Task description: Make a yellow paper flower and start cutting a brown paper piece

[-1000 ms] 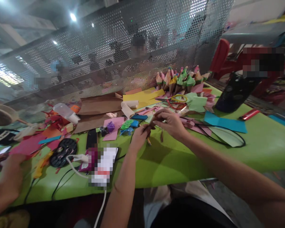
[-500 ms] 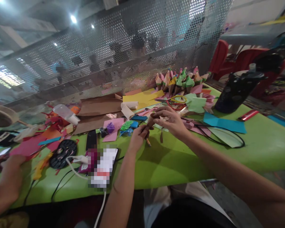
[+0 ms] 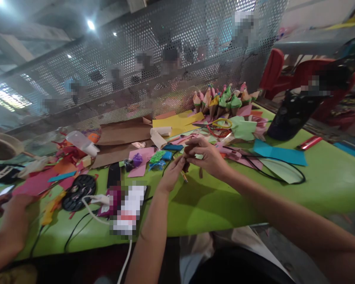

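Observation:
My left hand (image 3: 172,173) and my right hand (image 3: 203,156) meet above the green table (image 3: 213,209). Between them is a small brown piece (image 3: 189,152), mostly hidden by the fingers; it looks like paper. The fingers of both hands are closed on it. Just below my left fingers a thin pencil-like stick (image 3: 184,176) points down. A small brown strip (image 3: 200,172) hangs or lies below my right hand. Beyond the hands lie pink paper pieces, and a pink tool with a black cord (image 3: 229,151) is right of my right hand.
Paper cones (image 3: 214,101) stand at the back beside yellow paper (image 3: 177,124) and scissors (image 3: 221,123). A phone (image 3: 131,209), black tray (image 3: 79,192) and yellow glue gun (image 3: 51,209) lie left. A black bottle (image 3: 292,114) stands right. Another person's arm (image 3: 10,232) rests far left.
My right hand has moved slightly left and down, closer against my left hand, and its fingers have drawn in around the brown piece. My left hand has barely moved.

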Tool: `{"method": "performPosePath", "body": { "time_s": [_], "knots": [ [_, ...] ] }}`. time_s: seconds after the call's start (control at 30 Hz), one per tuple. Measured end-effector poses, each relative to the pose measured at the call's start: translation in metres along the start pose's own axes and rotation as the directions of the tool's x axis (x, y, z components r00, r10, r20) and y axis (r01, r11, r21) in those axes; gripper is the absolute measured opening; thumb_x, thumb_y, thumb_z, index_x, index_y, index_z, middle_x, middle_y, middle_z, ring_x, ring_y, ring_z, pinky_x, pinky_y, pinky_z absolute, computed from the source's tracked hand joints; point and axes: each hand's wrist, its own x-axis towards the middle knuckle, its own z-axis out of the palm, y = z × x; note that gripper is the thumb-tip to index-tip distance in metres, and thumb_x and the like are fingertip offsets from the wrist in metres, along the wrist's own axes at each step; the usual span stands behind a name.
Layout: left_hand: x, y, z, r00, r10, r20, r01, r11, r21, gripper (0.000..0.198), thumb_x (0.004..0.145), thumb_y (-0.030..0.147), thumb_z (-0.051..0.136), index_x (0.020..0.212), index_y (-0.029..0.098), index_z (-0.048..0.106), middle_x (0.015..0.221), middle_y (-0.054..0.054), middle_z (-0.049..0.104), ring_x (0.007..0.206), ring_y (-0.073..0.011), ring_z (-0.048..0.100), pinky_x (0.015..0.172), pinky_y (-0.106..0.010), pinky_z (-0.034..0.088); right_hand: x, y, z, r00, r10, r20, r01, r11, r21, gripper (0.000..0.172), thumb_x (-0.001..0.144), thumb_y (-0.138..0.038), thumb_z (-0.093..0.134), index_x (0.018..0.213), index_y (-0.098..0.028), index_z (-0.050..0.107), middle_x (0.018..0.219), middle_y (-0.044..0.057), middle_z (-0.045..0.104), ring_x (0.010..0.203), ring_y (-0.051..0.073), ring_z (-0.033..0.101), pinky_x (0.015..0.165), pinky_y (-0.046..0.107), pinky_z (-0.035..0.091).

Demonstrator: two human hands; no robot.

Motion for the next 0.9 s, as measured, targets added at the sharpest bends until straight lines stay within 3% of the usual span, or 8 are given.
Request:
{"method": "performPosePath", "body": {
  "time_s": [0.17,0.37,0.63,0.9],
  "knots": [
    [0.002,-0.001,0.001,1.0,-0.009,0.01,0.01,0.995,-0.097,0.055,0.069,0.065,0.084,0.1,0.021,0.075,0.082,-0.001,0.064,0.071,-0.0123,0.055,0.068,-0.027,0.05,0.001,-0.001,-0.001,1.0,0.0,0.01,0.0,1.0,0.004,0.01,0.089,-0.027,0.075,0.08,-0.023,0.074,0.12,0.011,0.068,0.114,0.028,0.065,0.098,0.048,0.055],
    [0.001,0.01,0.003,0.993,0.037,0.109,-0.03,0.998,-0.06,0.055,0.07,0.067,0.082,0.086,0.016,0.069,0.069,0.003,0.054,0.064,-0.0094,0.047,0.062,-0.024,0.039,0.001,0.001,-0.001,0.999,0.028,-0.022,-0.027,0.997,0.068,0.013,0.089,-0.031,0.075,0.08,-0.022,0.073,0.118,0.011,0.068,0.113,0.027,0.066,0.1,0.048,0.055],
    [0.001,0.011,0.001,0.994,0.039,0.1,-0.031,0.997,-0.075,0.054,0.068,0.065,0.085,0.083,0.016,0.067,0.065,0.003,0.057,0.061,-0.0103,0.048,0.061,-0.026,0.035,0.002,-0.002,-0.003,0.998,0.069,0.009,-0.07,0.997,0.039,0.014,0.088,-0.034,0.075,0.079,-0.024,0.073,0.116,0.01,0.071,0.114,0.028,0.065,0.1,0.05,0.054],
    [0.002,0.012,-0.003,0.993,0.021,0.115,-0.023,1.0,0.019,0.052,0.074,0.067,0.079,0.079,0.016,0.072,0.063,-0.001,0.064,0.058,-0.0116,0.053,0.058,-0.026,0.036,0.004,0.0,-0.007,0.987,0.148,-0.066,-0.143,0.987,0.079,0.014,0.085,-0.034,0.076,0.076,-0.024,0.071,0.113,0.008,0.071,0.112,0.028,0.066,0.102,0.051,0.051]
  ]
}}
